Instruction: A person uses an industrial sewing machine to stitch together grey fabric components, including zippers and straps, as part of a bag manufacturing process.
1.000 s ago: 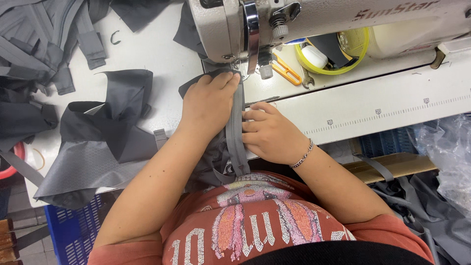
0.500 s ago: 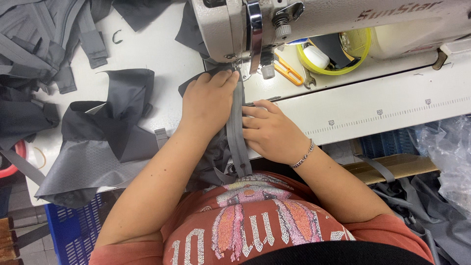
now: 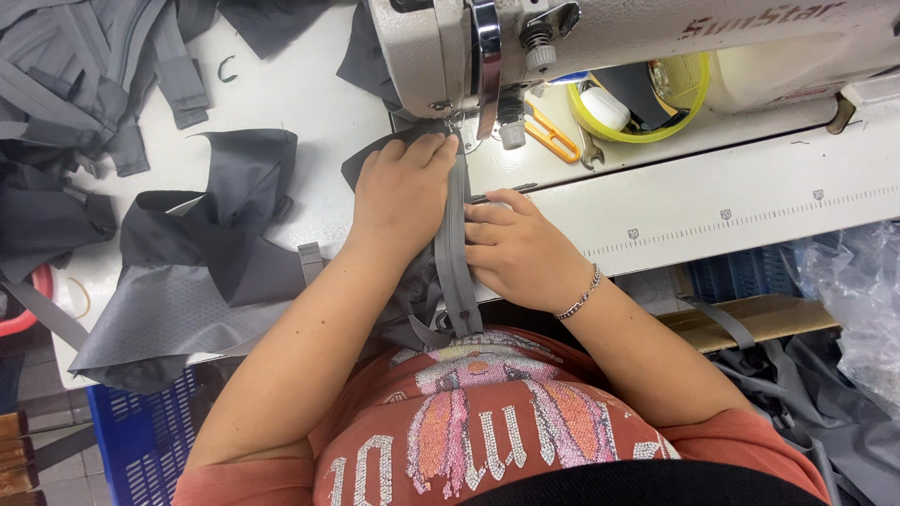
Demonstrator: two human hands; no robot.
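Pinned flat under my left hand (image 3: 405, 192): dark grey fabric panel (image 3: 370, 159), palm down, fingertips right up at presser foot (image 3: 457, 126) of white sewing machine (image 3: 581, 42). Grey zipper strip (image 3: 457, 245) runs from needle area back to table edge, btwn both hands. Right hand (image 3: 517, 251): fingers curled, pinching strip's right edge vs. table (image 3: 281, 89). Misc: orange snips (image 3: 548, 136) behind machine head; yellow bowl (image 3: 689, 94); loose dark fabric pcs (image 3: 202, 258) at left; blue crate (image 3: 141, 436) below.
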